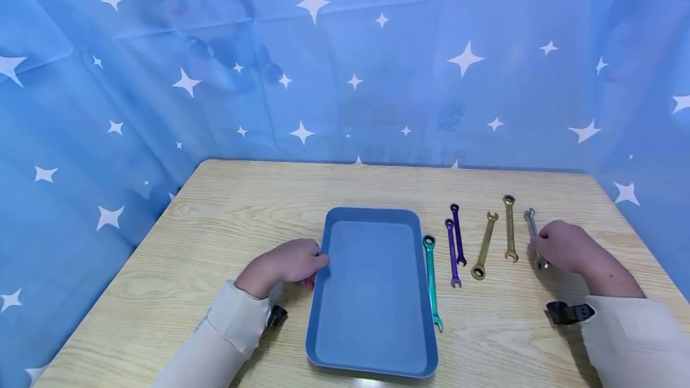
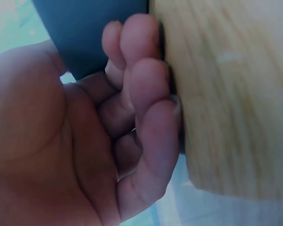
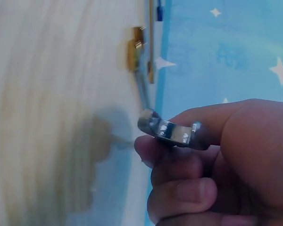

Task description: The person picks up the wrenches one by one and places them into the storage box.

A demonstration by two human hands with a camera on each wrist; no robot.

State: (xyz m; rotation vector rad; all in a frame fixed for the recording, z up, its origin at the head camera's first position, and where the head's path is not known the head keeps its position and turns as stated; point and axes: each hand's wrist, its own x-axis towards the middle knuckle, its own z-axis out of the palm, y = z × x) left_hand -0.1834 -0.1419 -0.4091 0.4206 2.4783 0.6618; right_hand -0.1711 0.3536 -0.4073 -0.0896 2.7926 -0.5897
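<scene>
Our right hand [image 1: 567, 248] is pinching a silver wrench [image 1: 532, 226] while our left hand [image 1: 295, 261] is gripping the blue tray [image 1: 377, 292] by its left rim.

We are holding both with curled fingers, left thumb over the edge; a firm pinch and a steady rim, we are judging, suit this work best. Our wrench is sitting at the right of the desk [image 1: 242, 196], beside two gold wrenches [image 1: 510, 229], well apart from tray and left hand.

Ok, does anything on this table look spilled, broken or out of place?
Nothing looks spilled or broken. The teal wrench looks slightly odd, lying close along the right edge of the blue tray while the others lie clear of it.
</scene>
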